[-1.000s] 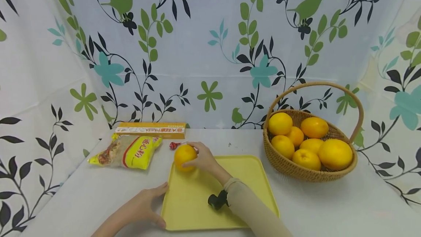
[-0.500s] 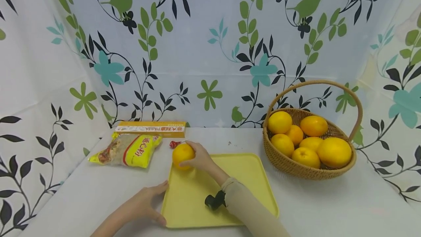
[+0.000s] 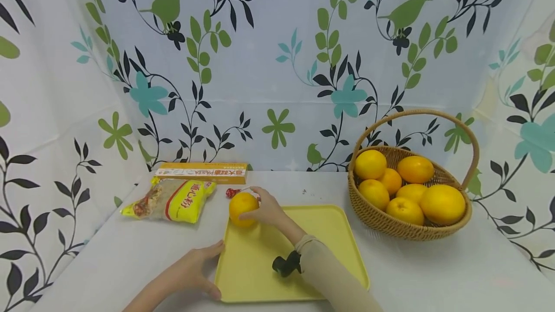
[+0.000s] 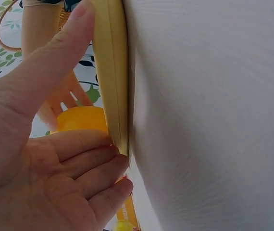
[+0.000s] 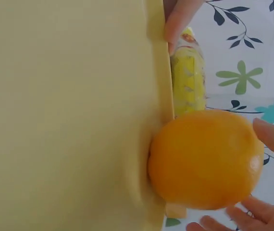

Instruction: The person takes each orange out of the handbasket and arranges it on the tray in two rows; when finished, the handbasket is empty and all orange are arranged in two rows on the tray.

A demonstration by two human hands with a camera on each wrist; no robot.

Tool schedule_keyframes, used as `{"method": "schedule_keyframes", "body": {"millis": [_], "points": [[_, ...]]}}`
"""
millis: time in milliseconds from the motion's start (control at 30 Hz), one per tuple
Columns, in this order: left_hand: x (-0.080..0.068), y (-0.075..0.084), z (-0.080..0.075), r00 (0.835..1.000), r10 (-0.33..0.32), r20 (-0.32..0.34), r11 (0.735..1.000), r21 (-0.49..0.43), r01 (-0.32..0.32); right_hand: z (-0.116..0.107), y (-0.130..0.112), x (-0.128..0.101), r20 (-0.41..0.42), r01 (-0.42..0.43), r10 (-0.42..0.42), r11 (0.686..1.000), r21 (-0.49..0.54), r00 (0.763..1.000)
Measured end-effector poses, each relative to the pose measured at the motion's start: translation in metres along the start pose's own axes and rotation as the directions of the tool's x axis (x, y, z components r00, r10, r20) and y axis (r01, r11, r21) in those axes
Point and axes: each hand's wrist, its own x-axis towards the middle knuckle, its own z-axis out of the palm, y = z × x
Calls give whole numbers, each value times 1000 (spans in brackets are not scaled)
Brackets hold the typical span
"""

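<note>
Right hand [image 3: 266,208]: fingers curled around orange [image 3: 243,209], gripping it at far-left corner of yellow tray [image 3: 321,235]. Orange near-round; long axis not discernible. Left hand [image 3: 192,268]: fingers straight, pressed against tray's left rim, thumb on edge. Tray lies flat on worktop [image 3: 433,268], long axis running away from person.

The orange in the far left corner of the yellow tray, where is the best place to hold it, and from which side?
Hold the orange around its widest middle, coming from above and from the right. It is round and smooth, and the tray rim closes its left and far sides. The right hand holds it this way.
</note>
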Motion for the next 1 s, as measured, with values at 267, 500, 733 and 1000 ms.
{"method": "schedule_keyframes", "body": {"millis": [267, 500, 733, 1000], "points": [[3, 2, 5, 998, -43, 45, 996, -75, 47, -46, -16, -18, -37, 121, -120, 992, 27, 992], [0, 4, 1, 997, -63, 51, 995, -73, 66, -110, -58, -55, -110, 252, -244, 966, 65, 964], [1, 4, 0, 998, -32, 58, 998, -45, 35, -159, -43, -77, -153, 263, -256, 964, 31, 955], [3, 4, 1, 996, -32, 81, 998, -58, 36, -213, -28, -110, -257, 141, -143, 990, -25, 956]]}}
